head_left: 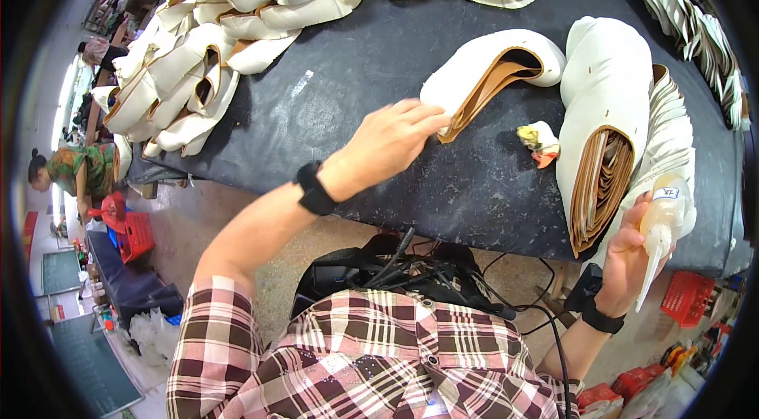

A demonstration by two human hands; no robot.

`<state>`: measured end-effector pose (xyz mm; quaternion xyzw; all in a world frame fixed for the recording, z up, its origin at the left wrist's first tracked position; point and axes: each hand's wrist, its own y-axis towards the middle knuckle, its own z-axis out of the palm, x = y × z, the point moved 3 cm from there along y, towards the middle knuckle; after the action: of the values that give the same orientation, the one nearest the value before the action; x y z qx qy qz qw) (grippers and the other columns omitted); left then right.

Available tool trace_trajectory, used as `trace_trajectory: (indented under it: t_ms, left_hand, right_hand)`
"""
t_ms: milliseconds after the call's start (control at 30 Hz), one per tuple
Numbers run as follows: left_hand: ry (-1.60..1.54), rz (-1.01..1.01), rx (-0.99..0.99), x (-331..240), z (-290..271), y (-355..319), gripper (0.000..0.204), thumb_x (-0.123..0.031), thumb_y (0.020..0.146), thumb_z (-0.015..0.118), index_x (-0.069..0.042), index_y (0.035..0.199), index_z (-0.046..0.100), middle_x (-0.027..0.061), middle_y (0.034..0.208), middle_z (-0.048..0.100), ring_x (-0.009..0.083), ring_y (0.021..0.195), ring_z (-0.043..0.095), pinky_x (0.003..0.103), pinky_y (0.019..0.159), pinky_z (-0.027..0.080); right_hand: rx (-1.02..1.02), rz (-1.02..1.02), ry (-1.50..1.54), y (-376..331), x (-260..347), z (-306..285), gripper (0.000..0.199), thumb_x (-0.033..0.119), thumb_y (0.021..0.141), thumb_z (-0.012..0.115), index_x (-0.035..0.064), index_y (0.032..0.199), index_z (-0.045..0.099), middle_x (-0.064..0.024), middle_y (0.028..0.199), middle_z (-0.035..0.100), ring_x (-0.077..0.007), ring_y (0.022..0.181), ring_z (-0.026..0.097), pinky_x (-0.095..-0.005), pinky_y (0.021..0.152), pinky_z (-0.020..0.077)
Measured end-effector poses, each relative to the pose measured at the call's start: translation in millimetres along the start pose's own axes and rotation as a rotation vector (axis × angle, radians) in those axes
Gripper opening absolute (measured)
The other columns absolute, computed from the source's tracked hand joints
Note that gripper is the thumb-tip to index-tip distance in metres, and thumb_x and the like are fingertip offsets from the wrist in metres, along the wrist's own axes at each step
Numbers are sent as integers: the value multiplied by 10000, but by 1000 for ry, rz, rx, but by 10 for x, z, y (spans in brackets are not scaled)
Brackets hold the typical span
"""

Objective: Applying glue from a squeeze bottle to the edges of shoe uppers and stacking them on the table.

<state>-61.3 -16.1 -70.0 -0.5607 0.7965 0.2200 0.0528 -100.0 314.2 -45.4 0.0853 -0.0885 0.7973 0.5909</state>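
We see one label: a small white rectangular paper label [669, 193] stuck near the top of the translucent plastic squeeze bottle [661, 229] at the right edge of the dark table [379, 63], with dark handwriting on it. We find no signs or screens anywhere.

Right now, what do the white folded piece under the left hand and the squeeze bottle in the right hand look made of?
White folded piece with tan lining: probably leather or faux leather, matte, bending softly without creasing. Translucent squeeze bottle with tapered nozzle, held in the right hand: looks like soft plastic, cloudy and slightly glossy. The left hand touches the piece's edge.
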Motion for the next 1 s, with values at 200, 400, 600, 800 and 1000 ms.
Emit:
trace_trajectory:
  t_ms: [200,400,600,800,1000]
  left_hand:
    - [206,280,334,101,142,90,324,-80,714,505,-175,1022,469,21,1031,460,143,962,461,271,693,422]
    - [311,459,275,152,159,175,309,-108,716,502,-174,1007,424,18,946,409,127,871,449,231,673,450]
    - [331,367,170,283,-15,-40,264,-131,698,523,-156,948,443,10,1024,420,128,885,467,227,648,449]
    - [273,412,125,231,-100,22,130,-132,698,520,-143,825,492,3,1078,453,111,808,510,242,586,434]
    - [5,292,-230,231,-423,68,210,-88,651,621,-104,856,582,21,810,577,156,593,552,253,517,460]
  right_hand:
    - [10,93,-2,157,-34,77,559,161,741,589,13,1206,315,-188,1202,366,-300,1036,454,-286,626,466]
    - [-21,150,-11,286,-195,67,562,170,745,585,22,1214,315,-199,1189,389,-302,1032,459,-278,622,476]
    - [-56,208,-18,408,-300,114,569,188,742,591,32,1216,319,-202,1176,403,-308,1028,468,-279,617,478]
    - [-98,316,-7,477,-554,153,549,226,753,575,38,1208,331,-198,1156,419,-314,997,490,-289,597,485]
    - [-181,305,-101,478,-720,256,494,290,782,530,38,1175,371,-199,1109,454,-298,904,547,-280,534,500]
